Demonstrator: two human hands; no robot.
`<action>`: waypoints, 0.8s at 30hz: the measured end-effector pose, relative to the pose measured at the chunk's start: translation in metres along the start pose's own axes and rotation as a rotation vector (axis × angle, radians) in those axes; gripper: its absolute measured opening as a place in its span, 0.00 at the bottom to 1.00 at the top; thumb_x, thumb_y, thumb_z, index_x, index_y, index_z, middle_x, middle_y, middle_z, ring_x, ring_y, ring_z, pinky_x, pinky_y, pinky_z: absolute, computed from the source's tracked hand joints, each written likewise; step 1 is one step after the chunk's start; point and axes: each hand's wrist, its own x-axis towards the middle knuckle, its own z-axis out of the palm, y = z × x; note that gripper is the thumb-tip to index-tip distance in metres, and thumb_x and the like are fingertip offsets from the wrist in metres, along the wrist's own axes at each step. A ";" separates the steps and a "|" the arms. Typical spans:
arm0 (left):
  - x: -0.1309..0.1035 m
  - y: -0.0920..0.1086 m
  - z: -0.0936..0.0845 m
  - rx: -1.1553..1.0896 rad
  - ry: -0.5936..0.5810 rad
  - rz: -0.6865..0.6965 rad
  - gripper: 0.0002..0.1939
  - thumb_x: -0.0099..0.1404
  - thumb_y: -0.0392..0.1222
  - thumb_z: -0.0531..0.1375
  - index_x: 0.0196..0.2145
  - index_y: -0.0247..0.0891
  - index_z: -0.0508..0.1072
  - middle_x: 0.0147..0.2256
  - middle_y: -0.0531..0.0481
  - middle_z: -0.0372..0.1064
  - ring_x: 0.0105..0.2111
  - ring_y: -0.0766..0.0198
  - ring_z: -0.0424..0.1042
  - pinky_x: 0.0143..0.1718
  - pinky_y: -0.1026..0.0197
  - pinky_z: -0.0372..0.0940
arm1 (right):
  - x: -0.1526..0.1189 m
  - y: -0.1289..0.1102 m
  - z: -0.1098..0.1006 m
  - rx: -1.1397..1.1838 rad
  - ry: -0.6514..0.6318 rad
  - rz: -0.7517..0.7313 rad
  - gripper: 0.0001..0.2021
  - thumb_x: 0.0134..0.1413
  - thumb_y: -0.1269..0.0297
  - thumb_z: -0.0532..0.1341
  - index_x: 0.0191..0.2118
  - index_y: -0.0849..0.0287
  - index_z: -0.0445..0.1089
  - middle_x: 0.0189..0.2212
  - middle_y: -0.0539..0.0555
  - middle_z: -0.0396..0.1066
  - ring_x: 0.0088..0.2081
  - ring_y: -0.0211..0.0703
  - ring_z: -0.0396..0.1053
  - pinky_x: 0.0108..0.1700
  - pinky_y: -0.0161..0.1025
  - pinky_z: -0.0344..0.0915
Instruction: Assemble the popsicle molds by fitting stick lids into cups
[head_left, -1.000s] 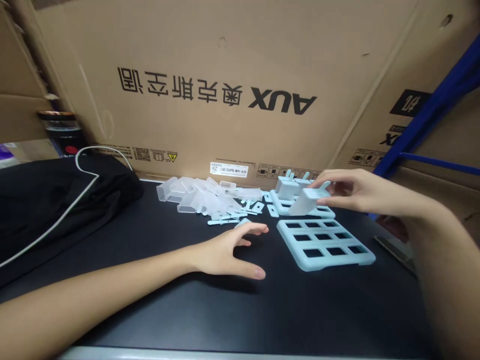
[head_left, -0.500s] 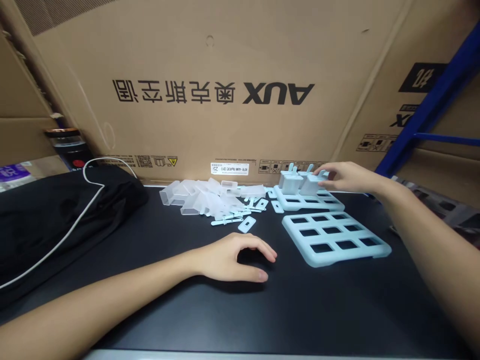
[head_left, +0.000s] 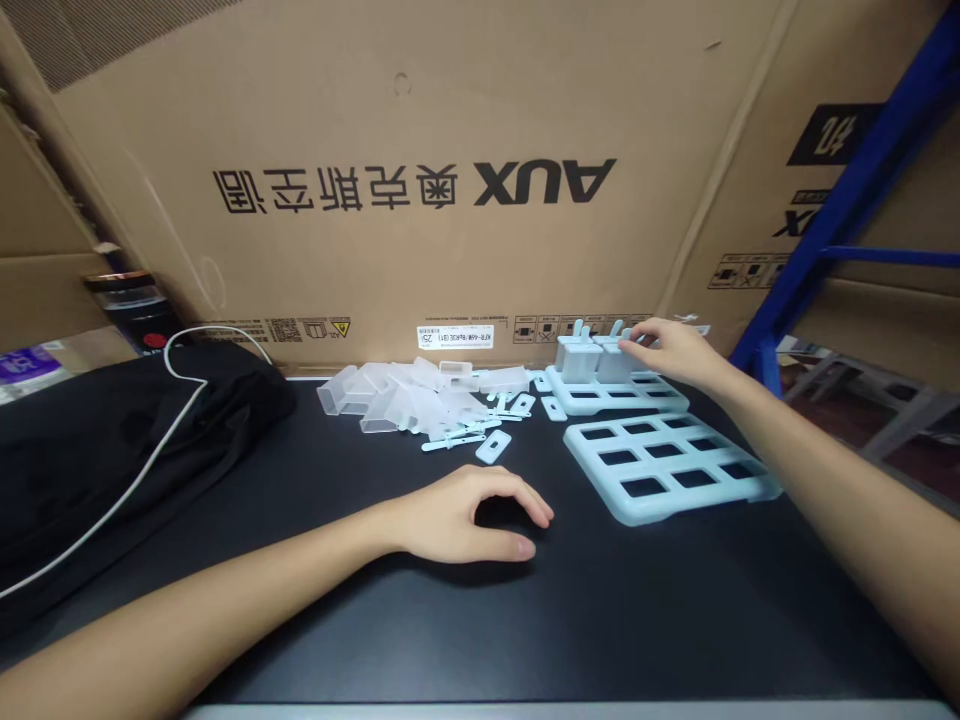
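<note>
My left hand (head_left: 465,515) rests on the black tabletop with its thumb and fingers apart and nothing between them. At the back right, my right hand (head_left: 671,350) has its fingertips closed on the upper part of a popsicle mould (head_left: 615,365) in the rear light-blue rack (head_left: 574,400). Next to it another popsicle mould (head_left: 579,362) stands upright in the same rack, its stick pointing up. The fingers partly hide the held mould's top. Nearer to me lies a second light-blue rack (head_left: 630,505) with several rectangular openings.
Translucent mould cups (head_left: 405,395) lie piled at the back, with light-blue sticks (head_left: 454,440) and a small lid (head_left: 493,447) beside them. A cardboard box (head_left: 360,260) walls off the back. Black cloth (head_left: 217,400) and a white cable (head_left: 161,440) are at left, a blue metal frame (head_left: 847,190) at right.
My right hand has shifted slightly left and stays at the mould in the rear rack. The left hand has not moved. The camera view has turned a little.
</note>
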 end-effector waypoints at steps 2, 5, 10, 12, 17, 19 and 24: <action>0.000 0.000 0.000 0.012 -0.009 -0.004 0.12 0.65 0.40 0.66 0.46 0.39 0.76 0.51 0.45 0.75 0.52 0.60 0.73 0.58 0.56 0.64 | 0.001 0.002 0.008 0.041 0.048 0.039 0.15 0.50 0.49 0.59 0.32 0.56 0.73 0.35 0.56 0.77 0.34 0.49 0.73 0.37 0.42 0.64; 0.000 0.000 0.000 0.025 -0.018 -0.007 0.12 0.65 0.40 0.65 0.46 0.39 0.76 0.50 0.46 0.75 0.51 0.60 0.73 0.57 0.57 0.64 | 0.001 0.005 0.014 0.059 0.066 0.052 0.15 0.48 0.48 0.60 0.31 0.56 0.73 0.33 0.56 0.77 0.33 0.50 0.72 0.35 0.43 0.64; -0.001 -0.001 0.001 0.037 0.005 -0.013 0.09 0.66 0.40 0.64 0.45 0.39 0.76 0.47 0.46 0.76 0.49 0.60 0.74 0.55 0.57 0.65 | 0.002 0.007 0.015 0.077 0.056 0.099 0.17 0.46 0.46 0.61 0.30 0.56 0.74 0.28 0.56 0.76 0.31 0.50 0.71 0.34 0.43 0.62; -0.002 -0.001 0.002 0.062 0.021 -0.004 0.08 0.67 0.39 0.63 0.44 0.39 0.76 0.46 0.47 0.77 0.47 0.61 0.75 0.54 0.57 0.66 | 0.002 0.007 0.016 0.077 0.067 0.123 0.18 0.45 0.45 0.61 0.30 0.57 0.74 0.27 0.55 0.75 0.30 0.49 0.71 0.34 0.42 0.62; -0.002 -0.004 0.007 0.171 0.036 0.088 0.06 0.68 0.35 0.60 0.42 0.38 0.75 0.43 0.47 0.77 0.45 0.62 0.74 0.52 0.58 0.67 | 0.001 0.006 0.018 0.086 0.071 0.145 0.18 0.45 0.45 0.62 0.29 0.57 0.75 0.24 0.54 0.74 0.27 0.47 0.70 0.34 0.43 0.63; -0.003 -0.004 0.009 0.229 0.031 0.129 0.06 0.67 0.34 0.59 0.41 0.38 0.75 0.42 0.47 0.77 0.46 0.62 0.74 0.52 0.58 0.67 | 0.001 0.007 0.019 0.091 0.072 0.149 0.19 0.45 0.45 0.61 0.30 0.57 0.75 0.22 0.53 0.73 0.26 0.46 0.69 0.34 0.43 0.63; -0.006 0.000 0.013 0.425 -0.002 0.210 0.07 0.66 0.32 0.57 0.41 0.39 0.73 0.45 0.46 0.75 0.48 0.61 0.72 0.52 0.60 0.67 | 0.000 0.007 0.020 0.094 0.083 0.137 0.18 0.46 0.46 0.61 0.29 0.56 0.74 0.21 0.52 0.72 0.26 0.47 0.69 0.34 0.43 0.64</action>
